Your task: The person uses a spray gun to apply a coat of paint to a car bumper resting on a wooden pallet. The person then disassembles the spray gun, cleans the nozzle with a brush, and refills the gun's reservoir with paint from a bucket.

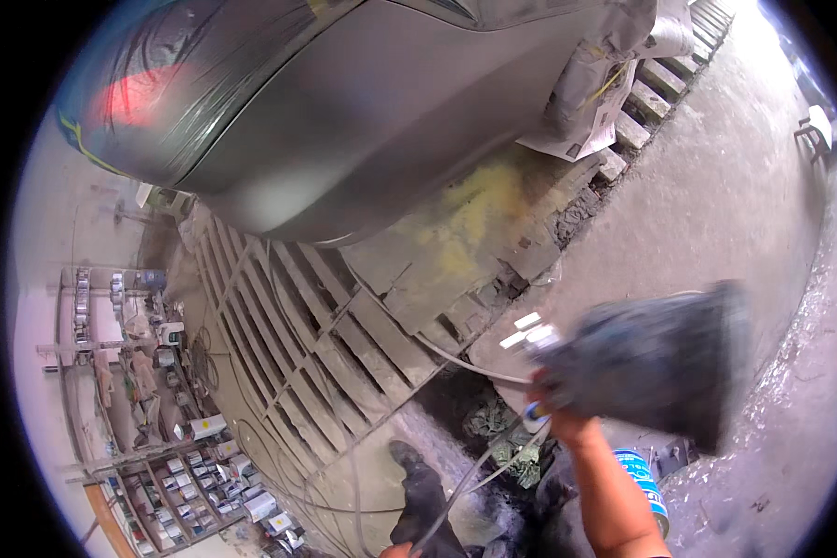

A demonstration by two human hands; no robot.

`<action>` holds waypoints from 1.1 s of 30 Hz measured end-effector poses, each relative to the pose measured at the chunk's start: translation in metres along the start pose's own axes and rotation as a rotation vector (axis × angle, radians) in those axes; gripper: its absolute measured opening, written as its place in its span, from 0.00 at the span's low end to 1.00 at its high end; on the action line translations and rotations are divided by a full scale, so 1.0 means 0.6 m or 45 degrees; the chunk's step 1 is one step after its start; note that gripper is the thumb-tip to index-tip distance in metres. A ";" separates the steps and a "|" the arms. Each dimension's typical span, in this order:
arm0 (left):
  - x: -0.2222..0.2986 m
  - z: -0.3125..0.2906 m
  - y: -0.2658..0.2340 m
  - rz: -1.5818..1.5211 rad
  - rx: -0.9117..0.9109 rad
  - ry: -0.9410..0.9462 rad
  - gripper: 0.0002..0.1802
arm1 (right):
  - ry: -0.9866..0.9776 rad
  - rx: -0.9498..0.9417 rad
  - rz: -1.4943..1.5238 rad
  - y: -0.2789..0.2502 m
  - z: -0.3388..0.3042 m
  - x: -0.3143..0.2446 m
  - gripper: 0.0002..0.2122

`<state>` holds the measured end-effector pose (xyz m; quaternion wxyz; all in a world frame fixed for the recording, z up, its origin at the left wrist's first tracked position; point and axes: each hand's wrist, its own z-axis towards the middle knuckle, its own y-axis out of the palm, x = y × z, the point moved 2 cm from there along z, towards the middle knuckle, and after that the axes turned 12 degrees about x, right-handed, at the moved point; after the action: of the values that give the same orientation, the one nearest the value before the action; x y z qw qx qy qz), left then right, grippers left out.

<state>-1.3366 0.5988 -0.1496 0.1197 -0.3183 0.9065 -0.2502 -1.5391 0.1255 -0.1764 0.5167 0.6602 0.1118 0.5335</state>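
Note:
In my right hand (pixel 567 426) is a paint spray gun (pixel 656 365) with a dark, wide cup, tipped to the right and blurred by motion. Bright metal shows at its left end. A thin air hose (pixel 451 502) runs from below my right hand toward the lower edge. There my left hand (pixel 400 551) shows only in part, its fingers closed around the hose. Ahead stands a grey car body panel (pixel 372 102). Clear plastic film (pixel 223 84) covers the red tail light on its left, and masking paper (pixel 591 93) wraps the wheel area on its right.
A slatted floor grate (pixel 298 325) lies under the car, with hoses across it. Shelves (pixel 172 484) of cans and boxes stand at left. A blue-and-white can (pixel 644 493) sits beside my right forearm, and crumpled cloth or plastic (pixel 516 451) near my dark shoe (pixel 418 479).

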 end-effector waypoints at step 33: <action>-0.151 -0.054 -0.083 -0.436 0.399 -0.184 0.19 | -1.825 1.203 -1.978 0.194 0.037 0.224 0.13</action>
<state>-1.2532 0.6355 -0.0908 0.1881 -0.4619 0.7786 -0.3809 -1.5136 0.1557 -0.0018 0.3520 0.6920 0.3570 -0.5194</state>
